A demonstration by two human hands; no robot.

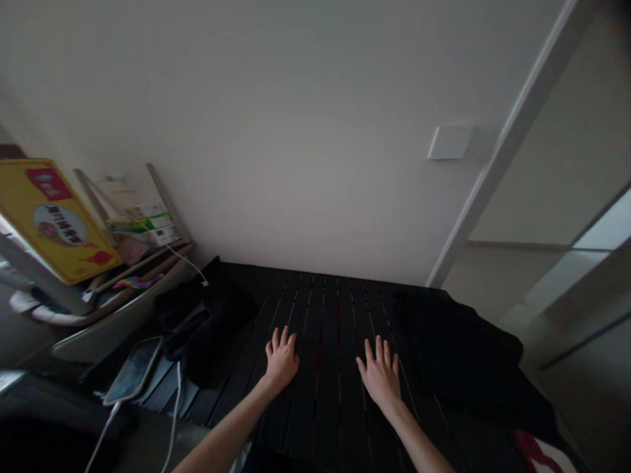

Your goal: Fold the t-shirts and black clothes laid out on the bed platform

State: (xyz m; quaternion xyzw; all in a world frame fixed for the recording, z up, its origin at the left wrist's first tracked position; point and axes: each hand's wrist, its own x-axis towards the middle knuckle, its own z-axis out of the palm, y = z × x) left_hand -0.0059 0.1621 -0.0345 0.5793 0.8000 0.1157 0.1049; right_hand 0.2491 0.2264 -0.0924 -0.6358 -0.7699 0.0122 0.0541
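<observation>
My left hand (281, 359) lies flat, palm down, fingers spread, on a black slatted tabletop (325, 309). My right hand (380, 373) rests the same way a little to the right, also flat and spread. Neither hand holds anything. A dark piece of clothing (463, 348) lies heaped on the table right of my right hand. Another dark bundle (211, 328) sits left of my left hand.
A smartphone (134, 369) with white cables (175, 407) lies at the table's left edge. A shelf (123, 282) at the left carries a yellow box (54, 220) and small packages. A white wall with a switch plate (449, 142) stands behind; a doorway opens right.
</observation>
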